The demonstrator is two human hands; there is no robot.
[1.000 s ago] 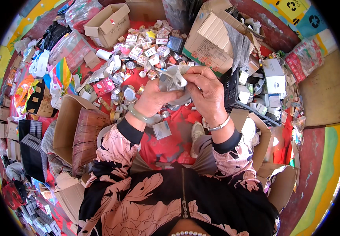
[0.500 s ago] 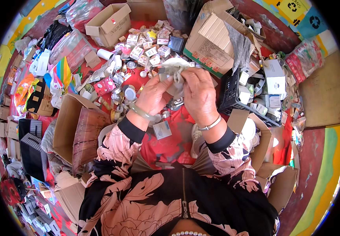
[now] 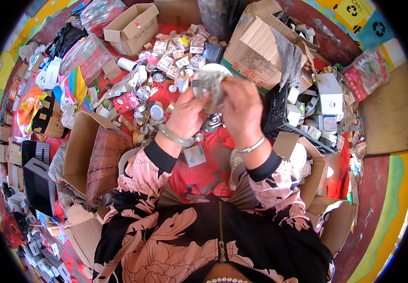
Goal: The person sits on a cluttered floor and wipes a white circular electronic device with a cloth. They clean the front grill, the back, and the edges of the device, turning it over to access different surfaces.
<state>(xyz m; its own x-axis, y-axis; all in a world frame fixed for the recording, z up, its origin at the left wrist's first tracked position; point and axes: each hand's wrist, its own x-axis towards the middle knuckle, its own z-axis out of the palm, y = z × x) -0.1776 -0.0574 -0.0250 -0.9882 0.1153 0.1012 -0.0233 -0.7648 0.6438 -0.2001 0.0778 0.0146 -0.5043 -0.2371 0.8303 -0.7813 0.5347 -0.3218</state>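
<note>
In front of me, my left hand [image 3: 188, 112] is closed with its thumb pressed on a small pale object with a printed grey patch [image 3: 204, 83]. Its exact kind I cannot make out. A crumpled grey-white cloth [image 3: 216, 98] lies against that object, partly bunched between my hands. My right hand [image 3: 243, 107], smeared by motion, grips the cloth from the right side. Just below the cloth, shiny metal pieces [image 3: 212, 122] lie on the red ground sheet [image 3: 199, 174]. A small white-grey box [image 3: 194, 156] rests nearer to me.
Small patterned boxes [image 3: 165, 63] and round lids [image 3: 156, 112] are heaped ahead. A black crate [image 3: 275, 113] of small boxes stands to the right. Open cartons flank me on the left [image 3: 79, 151] and right [image 3: 315, 177]; a large carton [image 3: 251, 54] leans behind the crate.
The cloth and the pale object have turned, so the printed grey patch shows more clearly. My right hand has shifted slightly to the right and blurred; my left hand has barely moved.
</note>
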